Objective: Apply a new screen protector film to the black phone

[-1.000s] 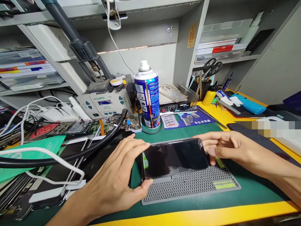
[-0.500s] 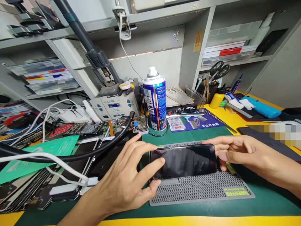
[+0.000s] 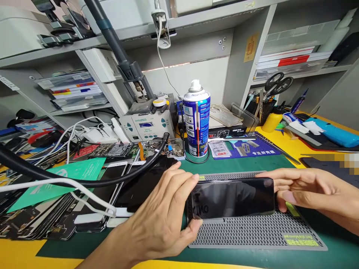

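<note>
We sit at a crowded repair bench, its yellow-edged worktop [image 3: 42,254] covered by a green cutting mat [image 3: 333,239]; nearest us, by the front edge, lies a grey perforated silicone work pad [image 3: 252,233], and tilted on its long edge above it is the black glossy smartphone [image 3: 232,198], screen towards us; our left hand [image 3: 157,224] pinches its left end, thumb beneath and fingers over the top, while our right hand [image 3: 311,190] clasps its right end.

The glass looks slick, and we hold it only by the ends; if either pinch slackens, we judge it could tip flat onto the pad or slide towards the stacked phone screens [image 3: 92,209] at the left; the thick black hose [image 3: 84,179] and white cable [image 3: 56,185] lie close enough to snag our left wrist.

Further back stands the blue-and-white spray can [image 3: 197,119], near the rear edge.

Compared with a second ago, the phone stands more upright and faint lettering shows on its glass.
</note>
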The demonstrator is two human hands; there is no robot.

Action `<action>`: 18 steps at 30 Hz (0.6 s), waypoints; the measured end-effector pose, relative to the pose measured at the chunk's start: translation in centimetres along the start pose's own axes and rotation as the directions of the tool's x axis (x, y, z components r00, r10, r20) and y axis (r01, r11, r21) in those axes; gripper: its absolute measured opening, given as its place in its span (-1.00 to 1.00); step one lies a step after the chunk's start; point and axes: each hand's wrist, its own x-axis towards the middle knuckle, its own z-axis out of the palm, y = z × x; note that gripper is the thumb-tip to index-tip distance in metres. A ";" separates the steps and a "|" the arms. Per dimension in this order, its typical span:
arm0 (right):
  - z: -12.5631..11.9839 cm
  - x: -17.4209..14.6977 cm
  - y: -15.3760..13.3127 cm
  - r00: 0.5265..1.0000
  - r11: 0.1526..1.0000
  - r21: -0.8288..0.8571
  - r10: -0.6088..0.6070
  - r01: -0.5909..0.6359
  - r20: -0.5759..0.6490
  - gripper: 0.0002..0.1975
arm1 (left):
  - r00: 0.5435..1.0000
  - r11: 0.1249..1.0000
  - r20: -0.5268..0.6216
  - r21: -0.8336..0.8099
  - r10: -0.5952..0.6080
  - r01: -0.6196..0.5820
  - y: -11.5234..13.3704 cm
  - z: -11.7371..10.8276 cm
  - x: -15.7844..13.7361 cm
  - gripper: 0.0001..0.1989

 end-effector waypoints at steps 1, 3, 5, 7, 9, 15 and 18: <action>-0.1 0.0 0.1 1.000 1.000 -0.001 0.005 -0.005 0.005 -0.53 | 1.000 1.000 0.001 0.000 0.002 -0.002 0.0 0.0 0.0 -0.28; -0.3 0.0 0.4 1.000 1.000 -0.004 -0.002 0.002 0.021 -0.51 | 1.000 1.000 0.000 -0.005 0.009 -0.009 0.0 0.0 0.0 -0.32; -0.5 -0.1 0.7 0.999 1.000 -0.003 -0.010 0.011 0.030 -0.52 | 1.000 1.000 -0.003 -0.010 0.012 -0.012 0.1 0.0 0.1 -0.35; -0.5 -0.2 0.7 0.999 1.000 0.000 -0.014 0.014 0.031 -0.51 | 1.000 1.000 -0.003 -0.007 0.013 -0.013 0.1 0.0 0.1 -0.35; -0.4 -0.3 0.4 0.999 1.000 0.007 -0.024 0.023 0.032 -0.51 | 1.000 1.000 -0.002 -0.007 0.011 -0.011 0.1 0.0 0.0 -0.34; 0.0 -0.1 -0.1 1.000 0.999 0.050 -0.018 0.017 0.023 -0.52 | 0.997 0.997 0.032 -0.044 -0.063 0.065 0.1 -0.1 -0.1 -0.32; 0.1 0.0 -0.3 0.999 0.997 0.073 -0.031 0.030 0.011 -0.53 | 0.991 0.992 0.058 -0.025 -0.120 0.122 0.0 -0.2 -0.2 -0.28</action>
